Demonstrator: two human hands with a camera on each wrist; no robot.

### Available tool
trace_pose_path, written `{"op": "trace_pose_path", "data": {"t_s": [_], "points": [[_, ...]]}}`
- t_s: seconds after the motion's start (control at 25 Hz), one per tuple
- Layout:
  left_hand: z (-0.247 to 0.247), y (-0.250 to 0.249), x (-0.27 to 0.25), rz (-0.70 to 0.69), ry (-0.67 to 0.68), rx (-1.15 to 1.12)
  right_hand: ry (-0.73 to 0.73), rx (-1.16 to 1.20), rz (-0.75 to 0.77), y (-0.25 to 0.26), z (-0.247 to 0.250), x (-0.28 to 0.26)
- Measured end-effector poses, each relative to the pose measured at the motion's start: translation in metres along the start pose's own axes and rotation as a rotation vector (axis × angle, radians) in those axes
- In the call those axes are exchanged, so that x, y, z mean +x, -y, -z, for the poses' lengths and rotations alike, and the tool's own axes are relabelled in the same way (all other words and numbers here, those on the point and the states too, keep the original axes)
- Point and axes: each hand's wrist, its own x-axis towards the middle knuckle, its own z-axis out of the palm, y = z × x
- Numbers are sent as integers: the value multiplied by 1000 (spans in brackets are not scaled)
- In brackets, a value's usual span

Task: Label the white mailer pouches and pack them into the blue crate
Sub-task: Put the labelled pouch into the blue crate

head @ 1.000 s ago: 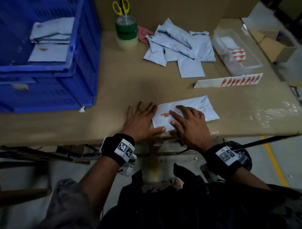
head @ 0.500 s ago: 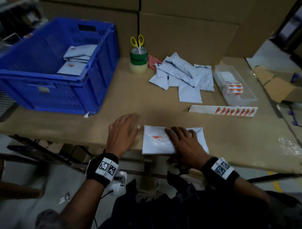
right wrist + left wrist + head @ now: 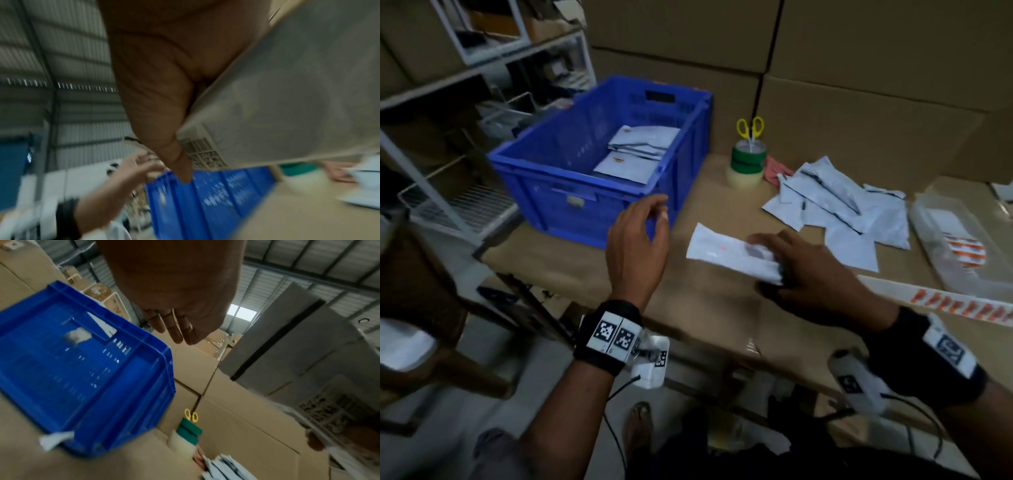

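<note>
My right hand [image 3: 784,263] grips a white mailer pouch [image 3: 726,253] with a small orange label, lifted off the cardboard-covered table [image 3: 585,260]; the right wrist view shows the thumb [image 3: 164,129] under the pouch [image 3: 287,97]. My left hand [image 3: 643,222] hovers empty with loosely bent fingers in front of the blue crate [image 3: 571,192], fingers [image 3: 176,331] relaxed in its wrist view. The crate [image 3: 82,386] holds several labelled pouches [image 3: 633,150]. A pile of unlabelled pouches [image 3: 852,205] lies at the back right.
Tape rolls [image 3: 746,164] with yellow scissors [image 3: 750,126] stand right of the crate. A strip of orange labels [image 3: 945,301] and a clear tray [image 3: 962,246] lie at the right. Cardboard boxes [image 3: 859,68] wall the back; wire shelves [image 3: 465,102] stand left.
My right hand has picked the labelled pouch up off the table and carries it left toward the crate. My left hand has lifted off the table. The head view has swung left.
</note>
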Motion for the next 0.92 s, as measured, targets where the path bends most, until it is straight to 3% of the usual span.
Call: {"op": "trace_pose_path", "data": {"t_s": [0.24,0.32,0.4,0.52,0.68,0.76,0.92], "points": [[63,89,109,-30,-92,181,-59,173,12,85,53,148],[83,127,152,-14,-71,303,-67,122,6,118,65,219],[97,159,195,12,32,408,53,19,-15,146,65,296],[104,189,242,117,257,482,336,-208,-88,177,34,404],[98,203,253,109,318,518,536,-366,-172,166,-43,501],[97,209,252,99,318,535,489,-405,-151,145,-79,524],[96,206,251,49,285,587,254,-411,-150,96,-139,525]]}}
